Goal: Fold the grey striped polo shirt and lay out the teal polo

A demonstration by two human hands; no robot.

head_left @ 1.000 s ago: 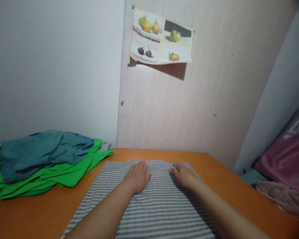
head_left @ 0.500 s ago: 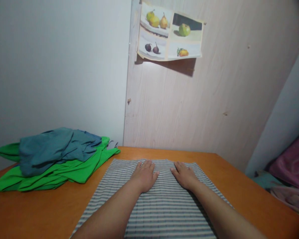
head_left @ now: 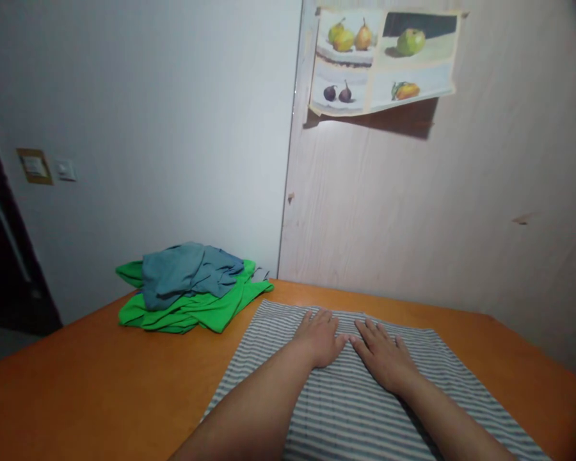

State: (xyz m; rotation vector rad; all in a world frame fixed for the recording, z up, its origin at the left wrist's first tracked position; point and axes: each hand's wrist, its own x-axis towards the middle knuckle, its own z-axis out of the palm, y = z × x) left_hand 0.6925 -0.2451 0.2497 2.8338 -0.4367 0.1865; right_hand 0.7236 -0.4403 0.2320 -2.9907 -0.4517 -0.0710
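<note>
A grey-and-white striped cloth (head_left: 350, 410) lies spread on the orange table, running off the bottom of the view. My left hand (head_left: 319, 336) rests flat on its far part, fingers stretched away from me. Beside it, my right hand (head_left: 384, 355) also lies flat on the stripes with its fingers spread. The two thumbs almost meet between the hands. Neither hand grips anything. My forearms cover parts of the cloth.
Left of the cloth, a crumpled heap holds a blue-grey garment (head_left: 187, 272) on top of a bright green garment (head_left: 201, 314). The orange table (head_left: 105, 384) meets the wall behind. A fruit picture sheet (head_left: 372, 77) and wall switches (head_left: 66, 170) are on the walls.
The camera has turned left, so the heap and picture appear farther right. My hands have come closer together on the cloth, both still flat.
</note>
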